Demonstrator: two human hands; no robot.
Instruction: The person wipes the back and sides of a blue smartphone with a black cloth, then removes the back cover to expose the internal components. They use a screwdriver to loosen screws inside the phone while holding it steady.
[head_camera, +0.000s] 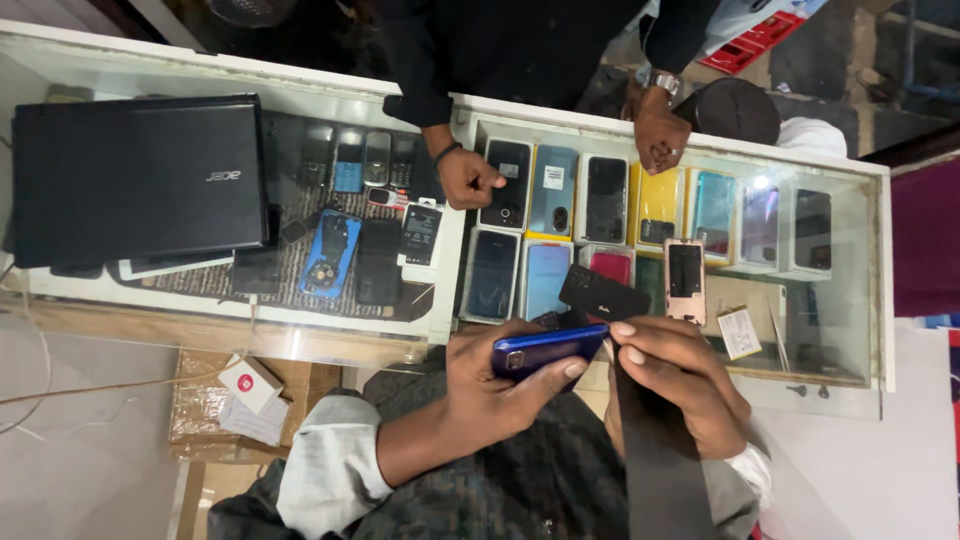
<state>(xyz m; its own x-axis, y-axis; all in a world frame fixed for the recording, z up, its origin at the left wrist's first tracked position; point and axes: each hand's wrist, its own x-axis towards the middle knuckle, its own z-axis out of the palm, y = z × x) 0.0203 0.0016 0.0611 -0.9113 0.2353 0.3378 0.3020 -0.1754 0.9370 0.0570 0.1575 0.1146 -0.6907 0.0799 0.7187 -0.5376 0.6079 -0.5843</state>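
Note:
My left hand (490, 385) grips a blue smartphone (545, 347) edge-on, its camera end toward my palm. My right hand (675, 380) pinches the phone's right end and also holds a long dark strip (650, 450) that hangs down toward my lap. Both hands sit just over the near edge of a glass display counter (440, 300). A black phone (603, 292) lies on the glass right behind the blue one, and a pink-edged phone (685, 280) lies to its right.
A closed black laptop (135, 175) rests on the counter's left part. Several phones and boxed phones (600, 200) lie under the glass. Another person across the counter rests a fist (470, 178) and a hand with watch and ring (660, 130) on it. A small card (738, 332) lies at right.

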